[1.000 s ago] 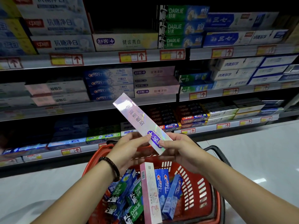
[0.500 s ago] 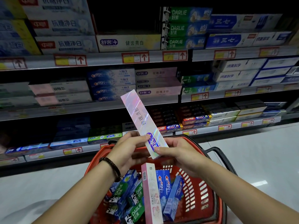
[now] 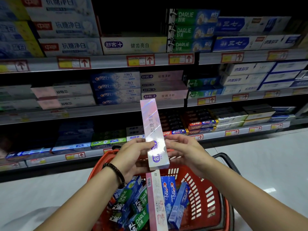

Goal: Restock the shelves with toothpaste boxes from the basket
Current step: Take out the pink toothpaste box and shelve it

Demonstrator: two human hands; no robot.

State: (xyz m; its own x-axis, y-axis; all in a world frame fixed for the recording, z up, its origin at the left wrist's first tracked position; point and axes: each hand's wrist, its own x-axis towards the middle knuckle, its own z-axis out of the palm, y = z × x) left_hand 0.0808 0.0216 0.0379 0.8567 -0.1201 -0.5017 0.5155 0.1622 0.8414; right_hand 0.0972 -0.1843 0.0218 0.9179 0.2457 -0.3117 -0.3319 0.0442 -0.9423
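Note:
A pink holographic toothpaste box stands nearly upright above the red basket. My left hand, with a dark bead bracelet on the wrist, grips its lower end. My right hand is at the box's right edge with fingers loose and apart. Matching pink boxes are stacked on the middle shelf straight ahead. In the basket lie green Darlie boxes, blue Crest boxes and another long pink box.
Three shelf levels packed with toothpaste boxes run across the view, with price-tag rails along their fronts. The top shelf has a dark gap above one white box. The basket's black handle sticks up at right. White floor spreads to the right.
The pink box has turned from a left-leaning tilt to nearly upright. My right hand has loosened from its lower end, while the left hand keeps hold.

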